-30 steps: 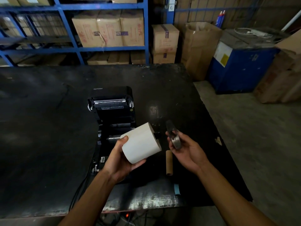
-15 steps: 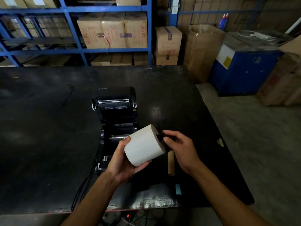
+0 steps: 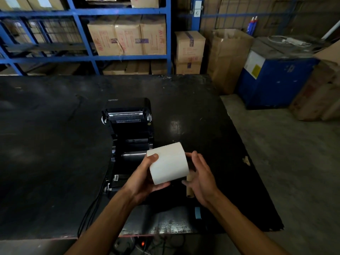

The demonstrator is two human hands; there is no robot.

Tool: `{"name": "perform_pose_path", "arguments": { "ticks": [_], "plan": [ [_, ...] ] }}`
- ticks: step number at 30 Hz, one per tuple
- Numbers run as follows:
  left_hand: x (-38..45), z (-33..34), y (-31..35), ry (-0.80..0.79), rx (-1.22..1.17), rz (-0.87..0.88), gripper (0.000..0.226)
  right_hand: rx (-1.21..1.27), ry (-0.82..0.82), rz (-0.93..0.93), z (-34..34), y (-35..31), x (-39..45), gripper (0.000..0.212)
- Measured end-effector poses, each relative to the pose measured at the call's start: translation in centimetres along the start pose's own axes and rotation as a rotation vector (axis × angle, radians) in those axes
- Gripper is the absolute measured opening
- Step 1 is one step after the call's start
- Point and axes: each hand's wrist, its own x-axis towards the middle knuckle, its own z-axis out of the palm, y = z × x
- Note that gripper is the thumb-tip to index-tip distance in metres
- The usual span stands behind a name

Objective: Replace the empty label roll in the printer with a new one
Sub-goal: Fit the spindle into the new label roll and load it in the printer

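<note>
A new white label roll [image 3: 168, 163] is held in the air just right of the open black printer [image 3: 128, 133]. My left hand [image 3: 145, 178] grips the roll's left end from below. My right hand [image 3: 200, 175] presses flat against the roll's right end; the dark spindle piece it carried is hidden behind the roll and palm. The printer's lid is tipped back and a metal roller shows in its bay. The empty brown cardboard core [image 3: 189, 188] lies on the black table [image 3: 55, 144] under my right hand.
Cables run from the printer over the table's near edge [image 3: 88, 218]. A small blue tag [image 3: 197, 212] lies near that edge. Blue shelving with cartons [image 3: 127, 35] stands behind the table. A blue machine [image 3: 276, 80] and cardboard boxes stand on the floor at right.
My right hand brought the dark spindle piece to the roll's right end and now presses against it. The roll has turned more level in my left hand.
</note>
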Motion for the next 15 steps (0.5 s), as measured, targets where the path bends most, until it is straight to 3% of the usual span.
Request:
{"name": "perform_pose_path", "arguments": {
  "ticks": [7, 10, 13, 15],
  "plan": [
    [-0.3, 4.9, 1.2, 0.011, 0.33, 0.086, 0.061, 0.311, 0.184, 0.036, -0.6, -0.2, 0.1, 0.05],
    [0.0, 7.0, 1.8, -0.01, 0.446, 0.067, 0.058, 0.398, 0.179, 0.074, -2.2, -0.8, 0.6, 0.052],
    [0.1, 8.3, 3.1, -0.093, 0.558, 0.047, 0.039, 0.503, 0.154, 0.107, -4.0, -1.6, 1.0, 0.059],
    [0.2, 8.6, 4.1, -0.125, 0.551, 0.024, 0.046, 0.591, 0.132, 0.115, -5.3, -2.3, 1.4, 0.059]
  ]
}}
